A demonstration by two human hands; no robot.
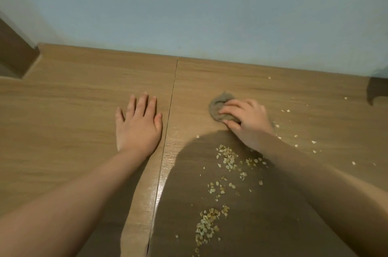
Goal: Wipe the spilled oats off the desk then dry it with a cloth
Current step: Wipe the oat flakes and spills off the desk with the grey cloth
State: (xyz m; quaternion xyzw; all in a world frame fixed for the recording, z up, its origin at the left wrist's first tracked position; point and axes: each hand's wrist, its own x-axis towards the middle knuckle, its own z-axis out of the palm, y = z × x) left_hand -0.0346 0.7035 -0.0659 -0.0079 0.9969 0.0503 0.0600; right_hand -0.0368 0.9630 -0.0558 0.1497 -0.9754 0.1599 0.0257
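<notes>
Lying in loose clusters on the wooden surface (84, 99), the spilled oats (228, 158) form a ragged trail down the right panel. The trail starts just below the right wrist and runs toward the near edge, and its thickest heap is lowest in view. Single flakes are strewn farther right, and one sits alone close to the wall (189, 4). Just beyond the top of the trail a crumpled grey-brown cloth (218, 107) is bunched on the surface. The right hand (247, 122) covers its right side, the grip clamped on the cloth with fingers curled over the top and the thumb against its near edge. Most of the oats lie inside a broad dark shadow (189, 193) that falls across the near part of this panel. A narrow seam (172, 97) divides the surface into two panels, with glossy streaks beside it. Left of the seam the left hand (138, 126) rests palm down, its grip apart, fingers straight and slightly spread, holding nothing and well clear of the oats. A pale blue wall backs the surface, and a dark object (378, 90), cut off by the frame, sits at the far right.
</notes>
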